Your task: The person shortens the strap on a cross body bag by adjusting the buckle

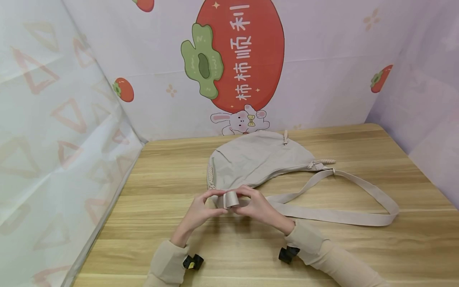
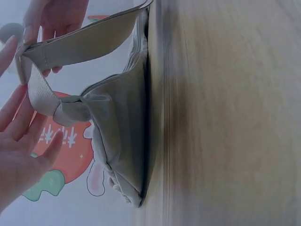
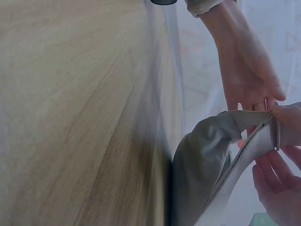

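A beige crescent-shaped shoulder bag (image 1: 258,155) lies on the wooden table. Its webbing strap (image 1: 322,213) loops out to the right. In front of the bag's left end, both hands hold the strap's slider buckle (image 1: 225,200) and folded webbing above the table. My left hand (image 1: 198,210) pinches the buckle's edge between thumb and fingers. From the other side, my right hand (image 1: 259,206) grips the doubled strap close to the buckle. In the left wrist view the strap (image 2: 89,43) runs through the buckle (image 2: 22,66), and a short webbing tab (image 2: 41,89) joins it to the bag.
Braided zipper pulls (image 1: 324,161) hang from the bag's zippers. The table (image 1: 161,171) meets a printed cloth backdrop (image 1: 322,79) behind, with more cloth at the left (image 1: 71,167) and right sides. A black wrist camera (image 1: 193,262) sits on each forearm.
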`<act>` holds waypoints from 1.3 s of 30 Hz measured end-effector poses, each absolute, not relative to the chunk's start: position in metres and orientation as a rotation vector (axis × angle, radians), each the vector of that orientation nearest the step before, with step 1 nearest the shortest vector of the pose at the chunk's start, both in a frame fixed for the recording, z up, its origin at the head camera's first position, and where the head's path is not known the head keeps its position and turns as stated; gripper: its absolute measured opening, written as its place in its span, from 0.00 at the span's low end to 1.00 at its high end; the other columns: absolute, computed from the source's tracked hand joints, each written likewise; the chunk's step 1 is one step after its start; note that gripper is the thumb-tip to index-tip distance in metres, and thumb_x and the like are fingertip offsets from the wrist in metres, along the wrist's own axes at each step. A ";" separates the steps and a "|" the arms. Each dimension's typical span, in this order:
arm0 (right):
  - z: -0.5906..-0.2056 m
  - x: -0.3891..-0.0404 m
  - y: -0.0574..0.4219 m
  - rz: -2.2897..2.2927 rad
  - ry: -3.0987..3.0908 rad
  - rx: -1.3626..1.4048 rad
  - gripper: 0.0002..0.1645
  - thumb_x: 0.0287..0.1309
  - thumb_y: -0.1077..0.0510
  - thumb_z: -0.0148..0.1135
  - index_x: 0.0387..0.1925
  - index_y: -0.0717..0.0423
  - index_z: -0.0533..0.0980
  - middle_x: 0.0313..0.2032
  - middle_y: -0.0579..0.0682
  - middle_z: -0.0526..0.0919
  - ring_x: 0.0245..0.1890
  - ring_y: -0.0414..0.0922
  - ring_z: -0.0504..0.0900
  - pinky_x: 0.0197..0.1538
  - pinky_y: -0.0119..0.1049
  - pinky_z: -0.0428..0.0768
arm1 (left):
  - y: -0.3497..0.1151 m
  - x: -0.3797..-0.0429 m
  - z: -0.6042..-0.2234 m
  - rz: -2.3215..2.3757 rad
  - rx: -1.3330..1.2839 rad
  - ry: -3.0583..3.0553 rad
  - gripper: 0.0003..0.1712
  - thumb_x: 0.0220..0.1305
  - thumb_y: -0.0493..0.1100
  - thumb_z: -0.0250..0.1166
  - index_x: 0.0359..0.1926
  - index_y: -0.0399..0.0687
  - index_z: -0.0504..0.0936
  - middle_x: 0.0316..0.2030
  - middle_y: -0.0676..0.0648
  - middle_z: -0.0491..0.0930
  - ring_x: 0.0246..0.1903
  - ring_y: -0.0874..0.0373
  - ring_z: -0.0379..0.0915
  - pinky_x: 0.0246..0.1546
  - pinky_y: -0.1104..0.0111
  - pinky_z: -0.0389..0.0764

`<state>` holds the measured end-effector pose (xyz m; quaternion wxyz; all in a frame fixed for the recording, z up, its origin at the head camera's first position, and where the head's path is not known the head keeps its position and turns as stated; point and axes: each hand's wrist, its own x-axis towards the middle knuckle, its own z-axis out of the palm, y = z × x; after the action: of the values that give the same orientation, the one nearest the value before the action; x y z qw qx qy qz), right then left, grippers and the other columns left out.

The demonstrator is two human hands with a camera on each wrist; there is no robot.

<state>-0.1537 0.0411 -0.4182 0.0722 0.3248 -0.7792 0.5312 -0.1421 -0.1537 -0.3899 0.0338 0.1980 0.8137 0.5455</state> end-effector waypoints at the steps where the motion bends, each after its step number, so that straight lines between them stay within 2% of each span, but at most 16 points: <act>1: -0.422 -0.156 0.041 1.596 -2.343 0.976 0.22 0.40 0.65 0.68 0.42 0.57 0.76 0.38 0.48 0.79 0.39 0.42 0.76 0.44 0.41 0.75 | -0.153 -0.142 -0.391 1.676 0.611 2.522 0.25 0.40 0.32 0.71 0.44 0.35 0.77 0.44 0.42 0.78 0.50 0.55 0.68 0.56 0.57 0.58; 8: -0.422 -0.157 0.043 1.604 -2.363 1.013 0.21 0.42 0.64 0.68 0.43 0.59 0.76 0.40 0.50 0.79 0.40 0.43 0.76 0.44 0.42 0.75 | -0.155 -0.152 -0.414 1.698 0.623 2.619 0.23 0.36 0.35 0.74 0.40 0.40 0.80 0.40 0.45 0.80 0.48 0.52 0.70 0.54 0.58 0.64; 15: -0.426 -0.162 0.047 1.598 -2.407 1.048 0.19 0.42 0.66 0.67 0.41 0.62 0.76 0.39 0.53 0.79 0.40 0.46 0.77 0.44 0.38 0.76 | -0.157 -0.153 -0.420 1.721 0.615 2.670 0.23 0.34 0.39 0.75 0.38 0.44 0.82 0.38 0.49 0.81 0.46 0.56 0.72 0.52 0.58 0.65; 20: -0.428 -0.165 0.048 1.636 -2.445 1.043 0.17 0.42 0.66 0.66 0.39 0.62 0.76 0.38 0.53 0.78 0.40 0.46 0.77 0.44 0.38 0.76 | -0.157 -0.154 -0.421 1.717 0.628 2.679 0.22 0.34 0.37 0.75 0.37 0.43 0.81 0.38 0.48 0.81 0.45 0.56 0.72 0.51 0.59 0.66; 28: -0.424 -0.164 0.051 1.571 -2.503 1.058 0.19 0.42 0.65 0.67 0.41 0.59 0.76 0.38 0.50 0.78 0.38 0.43 0.75 0.42 0.38 0.75 | -0.159 -0.155 -0.419 1.793 0.611 2.597 0.23 0.34 0.34 0.74 0.38 0.38 0.80 0.38 0.43 0.80 0.44 0.59 0.71 0.52 0.66 0.65; 35: -0.423 -0.165 0.052 1.491 -2.566 1.025 0.19 0.41 0.63 0.67 0.40 0.58 0.75 0.37 0.48 0.77 0.36 0.42 0.74 0.40 0.34 0.74 | -0.160 -0.155 -0.418 1.786 0.602 2.600 0.23 0.34 0.34 0.74 0.38 0.38 0.80 0.38 0.44 0.80 0.43 0.60 0.72 0.53 0.63 0.64; 39: -0.423 -0.166 0.055 1.540 -2.593 0.978 0.14 0.44 0.62 0.66 0.37 0.58 0.76 0.34 0.47 0.78 0.34 0.40 0.74 0.38 0.32 0.75 | -0.160 -0.155 -0.418 1.770 0.637 2.616 0.22 0.33 0.35 0.75 0.37 0.39 0.80 0.37 0.45 0.81 0.43 0.61 0.72 0.53 0.61 0.64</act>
<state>-0.1659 0.0552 -0.4234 -0.0144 0.3084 -0.8177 0.4858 -0.1551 -0.1604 -0.4184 -0.0402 0.1977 0.8112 0.5489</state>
